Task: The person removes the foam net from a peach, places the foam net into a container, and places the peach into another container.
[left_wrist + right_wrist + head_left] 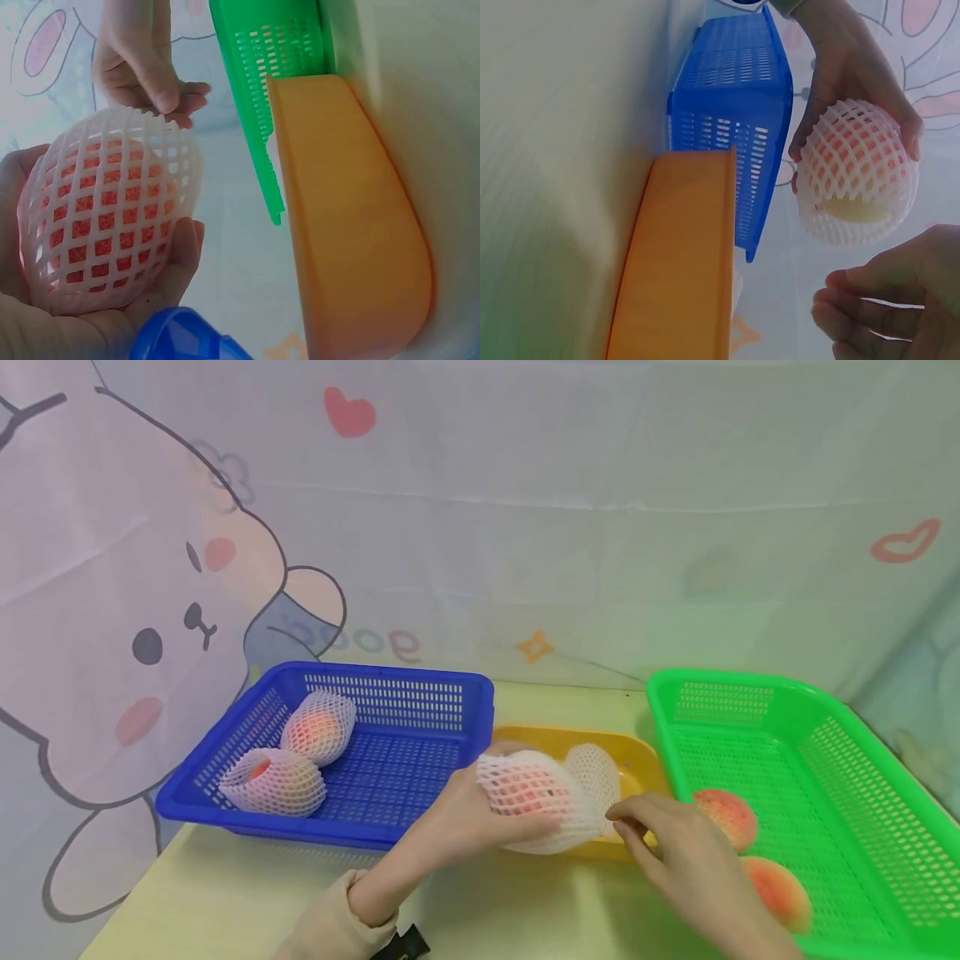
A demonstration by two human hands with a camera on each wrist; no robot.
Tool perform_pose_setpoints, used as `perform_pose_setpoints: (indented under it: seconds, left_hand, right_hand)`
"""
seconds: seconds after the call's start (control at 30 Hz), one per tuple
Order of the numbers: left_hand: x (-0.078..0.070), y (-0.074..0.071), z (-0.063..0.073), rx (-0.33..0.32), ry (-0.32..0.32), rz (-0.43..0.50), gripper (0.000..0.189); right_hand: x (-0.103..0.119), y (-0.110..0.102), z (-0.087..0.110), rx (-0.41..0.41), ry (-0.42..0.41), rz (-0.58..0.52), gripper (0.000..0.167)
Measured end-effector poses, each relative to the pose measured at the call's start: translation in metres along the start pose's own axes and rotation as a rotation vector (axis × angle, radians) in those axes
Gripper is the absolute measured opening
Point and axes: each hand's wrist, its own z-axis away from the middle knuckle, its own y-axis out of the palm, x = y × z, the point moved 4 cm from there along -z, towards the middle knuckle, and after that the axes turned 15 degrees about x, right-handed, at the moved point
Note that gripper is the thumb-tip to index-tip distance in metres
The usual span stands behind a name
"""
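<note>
Left hand gripping a peach in a white foam net, fingers and thumb wrapped round the sides; peach is up in the air, above the front edge of the orange tray. Right hand just beside the net's end, between peach and green basket, fingers loosely bent, thumb tip against index finger, holding nothing, apart from the net in the right wrist view. Spare net lies in the tray, partly hidden behind the held peach. Tray sits mid table, blue basket on table's left side, green one on its right. Blue basket: one netted peach at front left corner, another netted peach just behind, along left edge. Green basket: two bare peaches along left edge, toward the front. Printed curtain hangs behind table's back edge
</note>
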Motion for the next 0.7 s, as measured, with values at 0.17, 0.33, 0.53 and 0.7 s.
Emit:
perform_pose_setpoints:
  seconds: [0.17, 0.33, 0.53, 0.7]
  left_hand:
    - [0.0, 0.002, -0.002, 0.003, 0.02, 0.024, 0.067]
    - [0.0, 0.004, -0.003, 0.024, 0.039, 0.032, 0.064]
    - [0.001, 0.008, -0.005, 0.052, 0.031, 0.056, 0.068]
    - [0.001, 0.011, -0.006, 0.072, 0.042, 0.062, 0.068]
  right_hand:
    - [0.003, -0.001, 0.0, -0.006, -0.036, -0.075, 0.023]
    - [0.007, -0.002, 0.0, -0.038, -0.104, -0.105, 0.024]
    - [0.008, -0.006, 0.001, -0.118, -0.155, -0.181, 0.031]
    - [0.009, -0.007, 0.001, -0.159, -0.17, -0.235, 0.036]
